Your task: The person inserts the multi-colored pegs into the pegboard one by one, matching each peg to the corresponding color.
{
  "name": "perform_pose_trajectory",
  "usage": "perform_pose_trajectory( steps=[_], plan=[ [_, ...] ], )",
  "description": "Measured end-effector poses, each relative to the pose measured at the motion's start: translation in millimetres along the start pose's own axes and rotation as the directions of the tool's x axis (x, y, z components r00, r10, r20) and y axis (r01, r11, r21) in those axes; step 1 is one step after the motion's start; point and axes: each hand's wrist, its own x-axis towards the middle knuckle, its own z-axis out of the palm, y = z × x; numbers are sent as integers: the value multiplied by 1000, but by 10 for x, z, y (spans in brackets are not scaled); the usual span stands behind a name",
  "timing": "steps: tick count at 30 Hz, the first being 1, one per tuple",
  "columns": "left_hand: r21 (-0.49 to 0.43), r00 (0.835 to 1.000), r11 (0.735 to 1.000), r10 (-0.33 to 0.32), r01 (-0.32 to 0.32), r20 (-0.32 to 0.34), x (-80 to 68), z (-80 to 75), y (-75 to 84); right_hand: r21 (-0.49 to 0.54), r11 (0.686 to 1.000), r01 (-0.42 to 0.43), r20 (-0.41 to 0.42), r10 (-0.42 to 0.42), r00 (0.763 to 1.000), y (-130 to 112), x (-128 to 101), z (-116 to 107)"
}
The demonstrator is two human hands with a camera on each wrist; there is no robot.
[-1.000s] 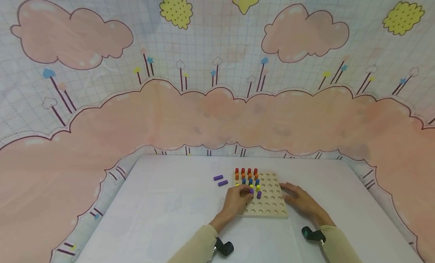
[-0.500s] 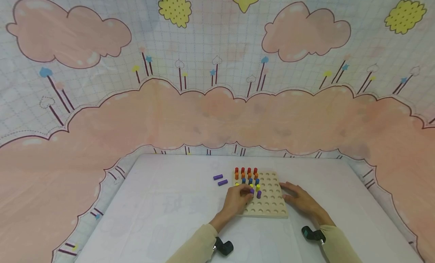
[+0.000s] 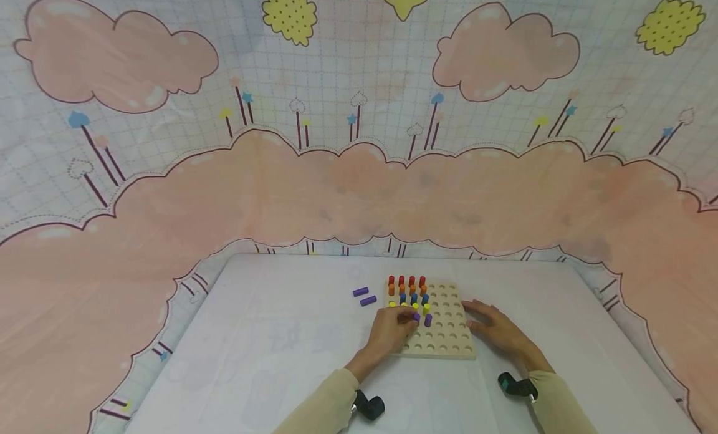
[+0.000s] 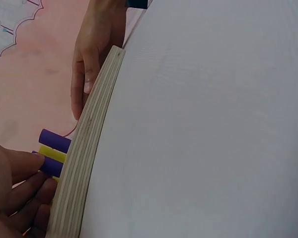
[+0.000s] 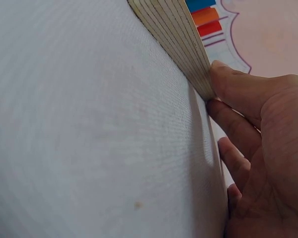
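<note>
A pale wooden pegboard (image 3: 449, 335) lies on the table, with rows of red, orange, blue and yellow pegs standing in its left part. My left hand (image 3: 387, 329) is over the board's left side and pinches a purple peg (image 4: 51, 166) between thumb and fingers. The peg stands in the yellow row's neighbouring row, its lower end at the board. Just right of it another purple peg (image 3: 429, 320) stands upright. My right hand (image 3: 499, 330) rests at the board's right edge, fingers extended; in the right wrist view the thumb (image 5: 233, 82) touches the board's corner.
Two loose purple pegs (image 3: 368, 301) lie on the white table (image 3: 269, 353) to the left of the board. The board's right part shows bare holes. A patterned cloth (image 3: 359, 191) hangs behind the table. Small dark cameras (image 3: 370, 407) sit at both wrists.
My left fingers have shifted very slightly around the purple peg, and a second yellow peg shows more behind them. The right hand keeps its place at the board's edge.
</note>
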Motion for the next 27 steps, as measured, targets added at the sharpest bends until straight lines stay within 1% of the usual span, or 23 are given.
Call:
perform_pose_trajectory(
  steps=[4, 8, 10, 14, 21, 24, 27],
  plan=[
    [-2, 1000, 1000, -10, 10, 0, -16, -41, -2, 3, 1000, -1, 1, 1, 1000, -9, -3, -6],
    [-19, 1000, 1000, -6, 6, -25, -38, -131, 0, -4, 1000, -7, -1, 7, 1000, -39, -15, -13],
    [-27, 999, 1000, 11, -12, -41, -48, -196, 5, -5, 1000, -14, -4, 14, 1000, -44, -15, -12],
    [-11, 995, 998, 57, -58, -81, -58, -331, -3, -4, 1000, -20, -6, 20, 1000, -29, -5, -2],
    [14, 985, 997, 82, -81, -150, -30, -588, -25, -16, 1000, 0, -11, 0, 1000, -25, 4, -1],
    [26, 980, 996, 93, -90, -174, -11, -676, -66, -4, 1000, -12, -12, 12, 1000, -30, 0, 5],
    [16, 978, 996, 85, -84, -190, 4, -752, -103, 3, 1000, -30, -7, 30, 1000, -43, -11, 11]
  ],
)
